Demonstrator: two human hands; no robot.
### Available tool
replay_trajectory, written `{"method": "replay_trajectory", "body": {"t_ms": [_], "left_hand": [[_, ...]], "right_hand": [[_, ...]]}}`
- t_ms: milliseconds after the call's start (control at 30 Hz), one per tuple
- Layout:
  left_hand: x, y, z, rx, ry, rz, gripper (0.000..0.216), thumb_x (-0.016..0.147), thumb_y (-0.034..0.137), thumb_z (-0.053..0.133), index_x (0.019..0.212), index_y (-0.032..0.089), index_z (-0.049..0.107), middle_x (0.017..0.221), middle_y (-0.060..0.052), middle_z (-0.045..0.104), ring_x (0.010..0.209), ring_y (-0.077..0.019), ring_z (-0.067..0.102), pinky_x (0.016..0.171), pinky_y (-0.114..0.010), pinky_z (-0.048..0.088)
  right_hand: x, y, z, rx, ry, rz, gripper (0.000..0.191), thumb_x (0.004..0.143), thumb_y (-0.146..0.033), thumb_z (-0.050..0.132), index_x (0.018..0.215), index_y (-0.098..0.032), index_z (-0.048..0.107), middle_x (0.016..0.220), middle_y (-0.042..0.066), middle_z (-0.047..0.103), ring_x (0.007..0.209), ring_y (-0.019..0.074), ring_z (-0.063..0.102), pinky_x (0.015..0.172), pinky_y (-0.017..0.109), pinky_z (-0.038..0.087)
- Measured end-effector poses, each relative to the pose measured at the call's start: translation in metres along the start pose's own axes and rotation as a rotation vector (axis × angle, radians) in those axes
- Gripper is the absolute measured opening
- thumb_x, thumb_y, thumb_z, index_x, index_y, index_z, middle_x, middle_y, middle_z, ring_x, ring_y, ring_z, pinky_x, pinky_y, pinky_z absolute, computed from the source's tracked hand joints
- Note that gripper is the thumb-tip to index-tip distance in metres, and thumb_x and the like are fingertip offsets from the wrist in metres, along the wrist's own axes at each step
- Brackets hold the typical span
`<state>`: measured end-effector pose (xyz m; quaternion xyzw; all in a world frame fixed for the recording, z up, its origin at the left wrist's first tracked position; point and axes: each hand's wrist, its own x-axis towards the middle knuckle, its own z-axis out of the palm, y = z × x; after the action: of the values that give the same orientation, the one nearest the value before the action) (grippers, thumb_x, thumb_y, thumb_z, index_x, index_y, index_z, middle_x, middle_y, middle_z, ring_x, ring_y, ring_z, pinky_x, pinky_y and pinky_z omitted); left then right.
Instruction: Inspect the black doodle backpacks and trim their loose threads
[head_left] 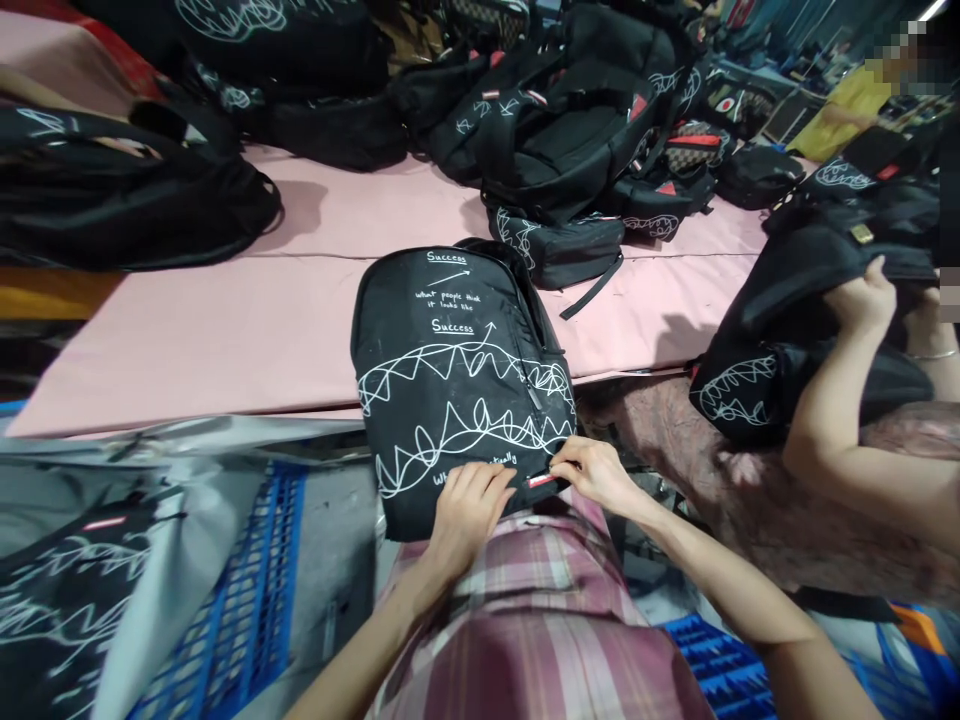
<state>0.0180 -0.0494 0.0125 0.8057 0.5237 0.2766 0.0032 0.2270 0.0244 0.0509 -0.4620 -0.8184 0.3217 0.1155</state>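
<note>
A black backpack [450, 370] with white scribble lines and the word "Success" lies flat, its lower end hanging over the near edge of the pink table [225, 330]. My left hand [466, 505] rests flat on the bag's bottom edge, fingers stretched out. My right hand [592, 468] pinches a small red and white tag [541, 481] at the bag's lower right corner.
More black backpacks are piled along the far side [577, 120] and at the left [127, 200]. A co-worker's hand [866, 300] at right grips another black backpack [795, 330]. A blue plastic crate [240, 600] lined with grey plastic holds bags at lower left.
</note>
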Motion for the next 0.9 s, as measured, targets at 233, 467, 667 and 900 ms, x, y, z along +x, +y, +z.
{"method": "replay_trajectory", "body": {"t_ms": [233,467,667,900], "left_hand": [[0.022,0.015,0.004,0.016,-0.138,-0.089,0.01,0.08,0.028,0.06,0.084,0.019,0.062,0.078,-0.004,0.061,0.077,-0.0216,0.049,0.067,-0.036,0.033],[0.026,0.01,0.012,-0.05,-0.239,-0.005,0.021,0.086,0.017,0.046,0.068,0.017,0.056,0.066,-0.004,0.056,0.069,-0.0192,0.044,0.063,-0.035,0.031],[-0.003,0.054,-0.005,-0.543,-0.238,0.282,0.025,0.088,0.017,0.04,0.066,0.019,0.051,0.065,0.0,0.055,0.069,-0.0144,0.048,0.073,-0.033,0.039],[-0.003,-0.01,-0.066,-0.382,-0.024,0.007,0.024,0.088,0.014,0.036,0.076,0.02,0.056,0.076,-0.003,0.063,0.074,-0.0157,0.055,0.066,-0.028,0.044]], "right_hand": [[-0.033,0.023,0.02,0.746,0.221,0.434,0.031,0.074,-0.041,0.059,0.088,-0.015,0.065,0.077,0.005,0.069,0.058,0.0126,0.054,0.055,0.025,0.041],[-0.049,0.01,0.046,1.03,0.269,0.497,0.039,0.065,-0.049,0.068,0.082,-0.014,0.063,0.067,0.002,0.065,0.051,0.0087,0.047,0.049,0.022,0.033],[-0.048,0.013,0.054,1.199,0.319,0.503,0.038,0.067,-0.051,0.067,0.073,-0.014,0.061,0.064,0.002,0.062,0.05,0.0069,0.045,0.046,0.02,0.028],[-0.05,0.019,0.042,1.307,0.356,0.441,0.036,0.067,-0.042,0.071,0.091,-0.016,0.063,0.065,-0.002,0.053,0.055,0.0065,0.041,0.05,0.02,0.029]]}}
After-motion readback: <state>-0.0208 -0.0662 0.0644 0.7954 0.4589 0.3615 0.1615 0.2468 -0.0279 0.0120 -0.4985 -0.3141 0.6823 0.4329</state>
